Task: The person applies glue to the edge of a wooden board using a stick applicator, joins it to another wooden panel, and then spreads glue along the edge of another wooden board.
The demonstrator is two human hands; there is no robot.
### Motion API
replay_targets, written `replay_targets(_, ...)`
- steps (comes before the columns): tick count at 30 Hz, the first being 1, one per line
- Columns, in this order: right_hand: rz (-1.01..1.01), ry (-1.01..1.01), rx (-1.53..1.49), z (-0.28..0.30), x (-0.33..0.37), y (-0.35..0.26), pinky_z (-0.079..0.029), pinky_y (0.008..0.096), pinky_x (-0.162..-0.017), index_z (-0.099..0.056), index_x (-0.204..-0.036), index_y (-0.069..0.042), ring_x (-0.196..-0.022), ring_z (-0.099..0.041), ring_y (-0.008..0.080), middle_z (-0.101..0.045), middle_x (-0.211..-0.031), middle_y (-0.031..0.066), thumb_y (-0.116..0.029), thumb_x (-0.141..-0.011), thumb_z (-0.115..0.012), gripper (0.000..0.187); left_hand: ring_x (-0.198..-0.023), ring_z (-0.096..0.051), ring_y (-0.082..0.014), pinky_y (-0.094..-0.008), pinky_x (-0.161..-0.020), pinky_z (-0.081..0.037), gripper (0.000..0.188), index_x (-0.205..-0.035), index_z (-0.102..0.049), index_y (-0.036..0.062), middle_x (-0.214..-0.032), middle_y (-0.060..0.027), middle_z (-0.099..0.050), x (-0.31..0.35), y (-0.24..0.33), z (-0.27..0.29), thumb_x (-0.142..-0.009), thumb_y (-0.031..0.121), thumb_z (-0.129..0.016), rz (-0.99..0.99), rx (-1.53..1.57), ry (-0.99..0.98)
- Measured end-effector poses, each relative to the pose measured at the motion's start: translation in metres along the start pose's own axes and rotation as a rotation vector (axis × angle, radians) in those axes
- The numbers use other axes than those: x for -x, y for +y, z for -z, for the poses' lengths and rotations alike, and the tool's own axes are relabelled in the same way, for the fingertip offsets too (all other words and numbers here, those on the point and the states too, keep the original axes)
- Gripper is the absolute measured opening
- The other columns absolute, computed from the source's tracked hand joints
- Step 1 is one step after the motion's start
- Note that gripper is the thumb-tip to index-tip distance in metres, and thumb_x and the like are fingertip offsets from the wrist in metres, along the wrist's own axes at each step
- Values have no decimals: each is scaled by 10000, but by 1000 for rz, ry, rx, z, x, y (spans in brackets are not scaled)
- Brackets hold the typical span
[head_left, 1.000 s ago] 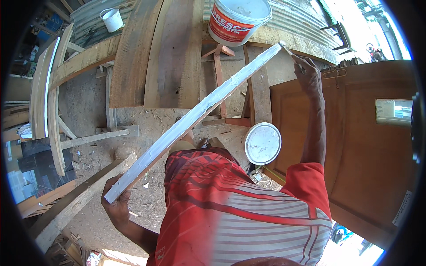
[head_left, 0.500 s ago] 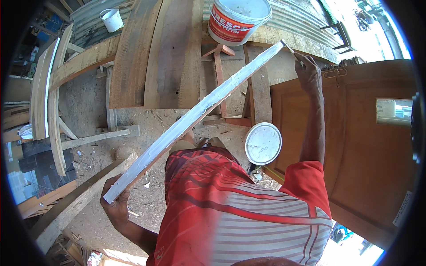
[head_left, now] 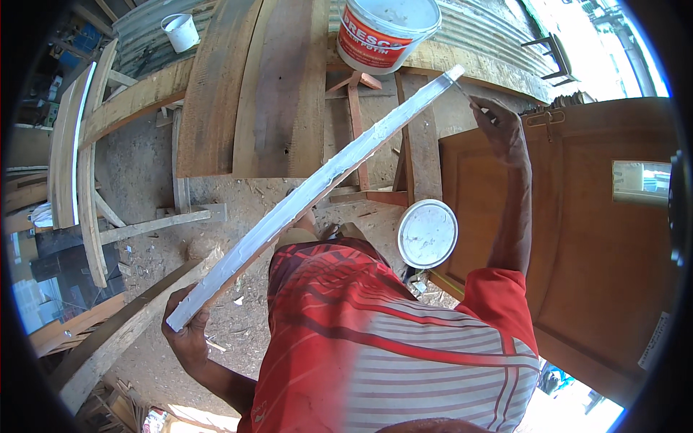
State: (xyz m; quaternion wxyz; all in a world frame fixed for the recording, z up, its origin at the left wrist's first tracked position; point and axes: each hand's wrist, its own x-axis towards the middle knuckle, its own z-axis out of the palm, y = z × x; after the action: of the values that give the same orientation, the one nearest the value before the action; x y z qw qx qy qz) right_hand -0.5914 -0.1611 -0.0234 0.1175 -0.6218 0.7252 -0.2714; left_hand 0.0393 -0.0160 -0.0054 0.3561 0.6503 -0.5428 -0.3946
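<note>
A long narrow wooden strip (head_left: 310, 195) slants across the view, its upper face coated in thick white paste. My left hand (head_left: 189, 335) is closed round its near lower end. Up at the far right end, my right hand (head_left: 498, 130) pinches a thin stick-like tool (head_left: 462, 89). The tool's tip meets the coated face close to that end; its exact kind is too small to tell. Beyond the strip, a white bucket with a red label (head_left: 388, 36) rests on timber. A round white lid (head_left: 427, 234), smeared on top, lies below the strip's right half.
Wide planks (head_left: 281, 94) lie across a wooden beam ahead. A brown panelled door (head_left: 534, 216) stands along the right. At left are a wooden trestle (head_left: 88, 187) and a thick beam (head_left: 130, 332). A small white pail (head_left: 180, 33) sits at the far left by corrugated sheeting.
My right hand has shifted slightly down and toward me, and the tool's tip has drawn back from the strip's far end. My left hand keeps its hold; the strip has barely moved.
</note>
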Motion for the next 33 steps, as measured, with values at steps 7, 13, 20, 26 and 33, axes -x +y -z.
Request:
replay_targets(7,-160,88,-338,-16,-12,36,-470,267,-583,-697,-1203,-1,-660,-582,90,-694,-840,36,-236,-1031,-608,305,-1028,-652,-223,-366,-954,-493,425,-1145,-677,-27,-1094,-106,-705,-1,-4,0,-875,264,-828,-20,-10,19)
replay_targets(13,-313,-13,-438,-27,-10,40,-424,258,-528,-715,-1152,-1,-608,-552,70,-664,-784,24,-319,-1048,-601,353,-1026,-644,-218,-367,-956,-488,446,-1157,-674,-30,-1088,-98,-700,-2,-7,3,-876,281,-826,-16,-49,4)
replay_targets(20,-356,-148,-140,-11,21,92,-462,274,-557,-711,-1233,-25,-616,-577,80,-665,-786,37,-292,-1023,-615,352,-1023,-637,-221,-369,-958,-481,455,-1158,-671,-33,-1100,-103,-695,-8,-2,0,-880,295,-820,-24,-31,14)
replay_targets(26,-174,162,26,-11,0,33,-540,313,-715,-667,-1342,-68,-821,-697,146,-681,-901,66,-141,-998,-601,358,-1025,-632,-223,-373,-961,-478,467,-1158,-669,-32,-1110,-110,-696,-1,2,1,-871,301,-828,-36,-40,30)
replay_targets(33,163,12,-8,3,19,-6,-538,354,-775,-713,-1253,-66,-892,-702,211,-711,-1032,166,-50,-945,-640,317,-1029,-639,-234,-374,-955,-485,493,-1175,-665,-37,-1110,-115,-695,-2,3,-2,-870,313,-829,-51,-28,24)
